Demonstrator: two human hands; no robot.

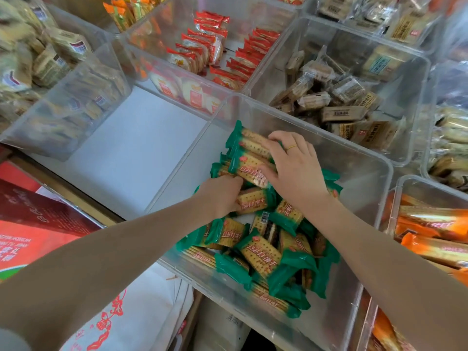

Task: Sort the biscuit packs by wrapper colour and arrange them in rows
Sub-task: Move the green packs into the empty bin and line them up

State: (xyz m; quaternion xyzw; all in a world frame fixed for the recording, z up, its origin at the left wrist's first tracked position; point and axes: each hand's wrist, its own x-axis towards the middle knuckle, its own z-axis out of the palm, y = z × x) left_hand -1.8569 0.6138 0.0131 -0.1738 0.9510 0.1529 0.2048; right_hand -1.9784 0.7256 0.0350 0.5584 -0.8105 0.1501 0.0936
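You're mid-row in the clear bin point(374, 173), it seems. The loose green packs point(260, 252) lie heaped below both wrists. Your right hand point(293, 160) presses the lined-up packs point(249, 153) with flat fingers; your left hand point(222, 196) curls round another pack point(252, 200), which next wants standing beside them.

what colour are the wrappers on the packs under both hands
Green ends with a clear middle, on the biscuit packs; head view.
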